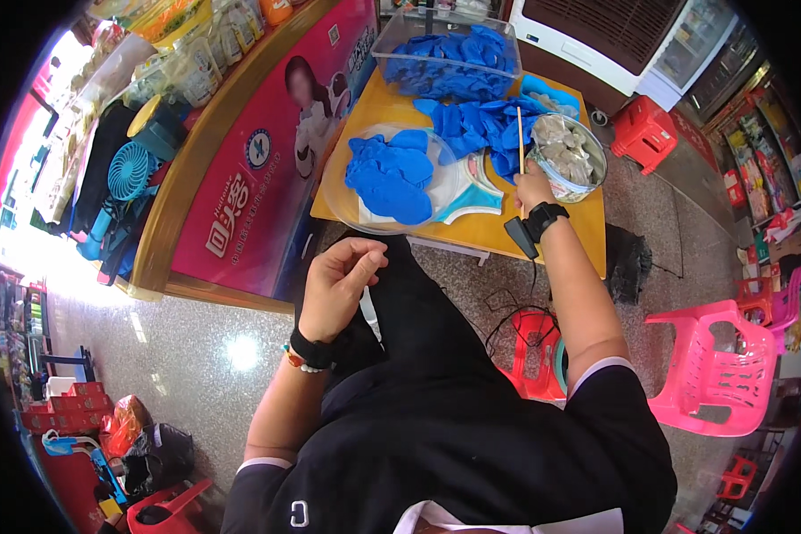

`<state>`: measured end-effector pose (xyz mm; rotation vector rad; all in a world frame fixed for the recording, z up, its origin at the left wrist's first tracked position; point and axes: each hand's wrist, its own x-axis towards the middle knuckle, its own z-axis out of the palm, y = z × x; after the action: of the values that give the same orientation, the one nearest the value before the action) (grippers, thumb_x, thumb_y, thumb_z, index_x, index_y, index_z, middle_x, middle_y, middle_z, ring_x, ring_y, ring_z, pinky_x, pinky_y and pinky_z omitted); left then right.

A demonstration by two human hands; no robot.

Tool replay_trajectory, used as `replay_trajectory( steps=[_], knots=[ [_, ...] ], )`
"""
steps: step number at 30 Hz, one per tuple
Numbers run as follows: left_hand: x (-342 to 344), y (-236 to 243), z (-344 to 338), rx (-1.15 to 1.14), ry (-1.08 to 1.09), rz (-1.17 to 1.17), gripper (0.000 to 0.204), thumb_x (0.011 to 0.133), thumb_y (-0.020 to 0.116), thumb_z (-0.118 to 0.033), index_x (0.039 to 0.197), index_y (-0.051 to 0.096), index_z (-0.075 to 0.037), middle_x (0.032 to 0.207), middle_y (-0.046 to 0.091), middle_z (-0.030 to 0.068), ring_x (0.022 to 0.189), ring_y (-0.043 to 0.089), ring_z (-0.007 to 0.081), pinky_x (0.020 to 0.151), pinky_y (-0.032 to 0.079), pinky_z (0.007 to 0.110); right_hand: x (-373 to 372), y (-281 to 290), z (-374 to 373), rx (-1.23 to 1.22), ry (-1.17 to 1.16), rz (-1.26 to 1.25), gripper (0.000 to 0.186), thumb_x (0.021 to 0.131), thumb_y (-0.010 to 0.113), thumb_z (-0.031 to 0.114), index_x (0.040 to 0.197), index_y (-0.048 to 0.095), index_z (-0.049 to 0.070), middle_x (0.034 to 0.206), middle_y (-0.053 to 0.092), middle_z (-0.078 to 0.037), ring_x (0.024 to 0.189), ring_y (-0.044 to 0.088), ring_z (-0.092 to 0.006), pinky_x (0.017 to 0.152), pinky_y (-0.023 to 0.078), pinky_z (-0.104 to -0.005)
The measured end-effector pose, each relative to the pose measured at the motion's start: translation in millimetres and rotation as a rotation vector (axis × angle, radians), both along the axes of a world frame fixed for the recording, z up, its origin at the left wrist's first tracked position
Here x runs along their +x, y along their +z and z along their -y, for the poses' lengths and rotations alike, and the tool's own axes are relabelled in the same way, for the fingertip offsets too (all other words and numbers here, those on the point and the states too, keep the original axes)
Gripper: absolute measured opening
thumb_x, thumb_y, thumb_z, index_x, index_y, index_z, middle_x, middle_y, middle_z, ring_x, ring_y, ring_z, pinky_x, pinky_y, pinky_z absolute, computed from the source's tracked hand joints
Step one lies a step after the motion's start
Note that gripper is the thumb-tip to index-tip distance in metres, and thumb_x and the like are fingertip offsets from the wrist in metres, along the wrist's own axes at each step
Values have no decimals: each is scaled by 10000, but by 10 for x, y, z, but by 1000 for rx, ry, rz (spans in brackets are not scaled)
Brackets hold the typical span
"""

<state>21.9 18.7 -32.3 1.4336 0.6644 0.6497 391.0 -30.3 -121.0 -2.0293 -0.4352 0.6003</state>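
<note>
Left hand (336, 287): fingers curled loosely, pinching a thin white strip (368, 311) over the lap, below the table's near edge. Round clear tray (338, 191) at the table's (472, 233) near-left corner holds soft blue wrappers (390, 173). Right hand (532, 187): closed on a slim wooden stick (520, 133), upright beside the metal bowl (568, 153) of lumpy grey filling at the right edge. Yellow tabletop; speckled stone floor; pink plastic chair (707, 369) right

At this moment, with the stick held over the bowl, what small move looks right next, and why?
Probably dip the thin stick into the metal bowl to pick up some filling. The right hand holds it upright at the bowl's near rim, just above the greyish filling, while the left hand waits over the lap, fingers pinched together; what they grip is unclear.
</note>
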Motion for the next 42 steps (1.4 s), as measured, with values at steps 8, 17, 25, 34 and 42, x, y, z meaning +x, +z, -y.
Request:
replay_trajectory(
  steps=[8, 17, 25, 34, 42],
  knots=[
    [29, -140, -16, -30, -55, -44, 178, 923, 597, -156, 1010, 638, -6, 863, 632, 12, 747, 560, 54, 656, 455, 193, -88, -63, 52, -154, 143, 611, 705, 780, 519, 25, 1439, 301, 148, 1279, 421, -259, 1159, 455, -441, 966, 399, -456],
    [87, -255, -7, -53, -75, -59, 164, 902, 627, -153, 978, 646, -10, 797, 620, -20, 689, 526, 33, 619, 430, 181, -162, 53, 209, -306, 197, 764, 601, 789, 654, 153, 1342, 424, 115, 1163, 458, -187, 1102, 488, -378, 914, 428, -431],
    [71, -360, 39, -87, -126, -92, 162, 927, 593, -145, 1014, 628, -13, 855, 627, 1, 724, 536, 48, 653, 439, 188, -479, 274, 189, -112, 230, 724, 289, 762, 665, 166, 1033, 617, 78, 1004, 582, -169, 952, 582, -356, 796, 480, -437],
    [49, -363, 152, -46, -167, -94, 163, 928, 589, -140, 1015, 625, -8, 866, 627, 2, 765, 552, 52, 681, 451, 194, -1452, 409, -682, -115, 826, 889, 167, 772, 634, 173, 860, 685, 40, 974, 645, -190, 920, 619, -356, 813, 503, -433],
    [40, -323, 116, -65, -135, -94, 179, 925, 597, -160, 1017, 627, -10, 856, 629, 8, 725, 534, 51, 660, 442, 191, -1327, 364, -854, -427, 864, 827, 178, 734, 579, 81, 851, 704, 31, 945, 661, -232, 896, 645, -383, 799, 521, -452]
  ],
)
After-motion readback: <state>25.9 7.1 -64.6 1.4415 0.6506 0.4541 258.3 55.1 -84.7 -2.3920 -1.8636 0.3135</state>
